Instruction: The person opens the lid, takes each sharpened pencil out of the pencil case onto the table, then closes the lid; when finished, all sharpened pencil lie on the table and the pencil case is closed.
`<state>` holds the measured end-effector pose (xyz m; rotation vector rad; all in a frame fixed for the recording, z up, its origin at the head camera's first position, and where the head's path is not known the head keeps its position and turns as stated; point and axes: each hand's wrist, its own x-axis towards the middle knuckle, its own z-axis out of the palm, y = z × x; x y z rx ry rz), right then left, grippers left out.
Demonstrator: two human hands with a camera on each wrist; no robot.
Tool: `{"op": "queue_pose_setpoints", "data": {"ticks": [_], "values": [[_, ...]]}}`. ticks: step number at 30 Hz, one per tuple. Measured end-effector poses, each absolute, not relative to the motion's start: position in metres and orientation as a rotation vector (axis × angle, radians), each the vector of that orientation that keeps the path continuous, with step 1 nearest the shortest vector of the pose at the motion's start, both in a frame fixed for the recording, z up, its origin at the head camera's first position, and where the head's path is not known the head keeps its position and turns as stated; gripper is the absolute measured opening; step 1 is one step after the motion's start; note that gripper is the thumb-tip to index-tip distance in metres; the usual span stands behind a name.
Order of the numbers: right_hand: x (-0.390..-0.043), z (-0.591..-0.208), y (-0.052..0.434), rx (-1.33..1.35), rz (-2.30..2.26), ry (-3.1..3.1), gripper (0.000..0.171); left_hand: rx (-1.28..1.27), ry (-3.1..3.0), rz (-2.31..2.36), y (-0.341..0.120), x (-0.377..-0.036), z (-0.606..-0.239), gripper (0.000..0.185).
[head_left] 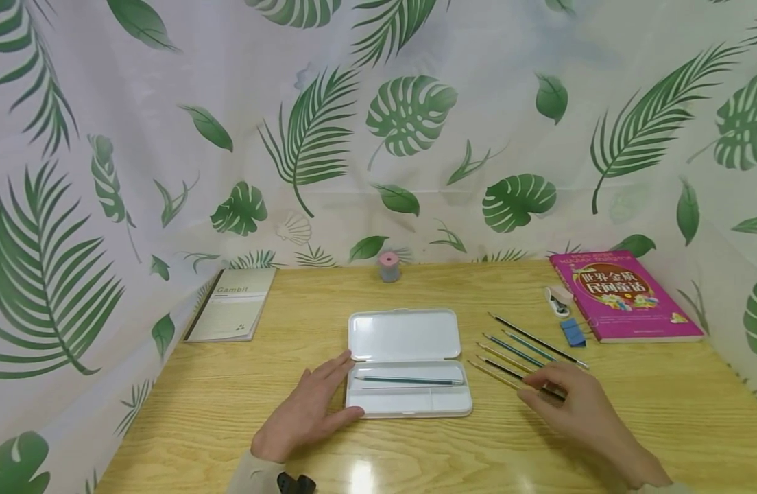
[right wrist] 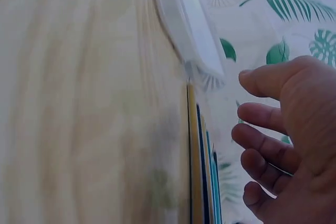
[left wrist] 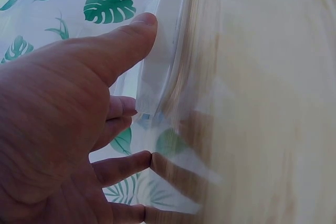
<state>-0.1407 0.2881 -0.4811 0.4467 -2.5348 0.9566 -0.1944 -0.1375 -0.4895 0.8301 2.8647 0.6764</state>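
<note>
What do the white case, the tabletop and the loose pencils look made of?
White case: probably glossy plastic, perhaps coated metal; its surfaces reflect light. Tabletop: wood or wood-look laminate, shiny, with grain lines and a bright reflection. Pencils: likely painted wood; coloured shafts taper to points.

Pale notebook (head_left: pixel 233 312) cover: "Gambit". Magenta book (head_left: pixel 638 317) cover: "世界金质民间童话"; smaller print too small to read.

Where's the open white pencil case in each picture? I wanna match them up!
Head: the white pencil case is just below the middle, with one teal pencil inside.
Left wrist: at the top middle, only partly showing, beside the left hand's thumb.
Right wrist: at the top, a bit right of middle, past the row of pencils.
Shared landmark: the leaf-patterned cloth.
</note>
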Motion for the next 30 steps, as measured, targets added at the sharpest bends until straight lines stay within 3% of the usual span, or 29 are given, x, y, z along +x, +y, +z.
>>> {"op": "queue_pose_setpoints", "data": {"ticks": [8,30], "values": [[-0.166,-0.476,0.246,0.696,0.912,-2.540,0.016,0.824,2.859,0.700,-0.140,-0.195,-0.491,0.081],[-0.188,-0.484,0.206,0.815,0.870,-2.642,0.025,0.858,2.857,0.702,-0.141,-0.196,-0.491,0.081]]}}
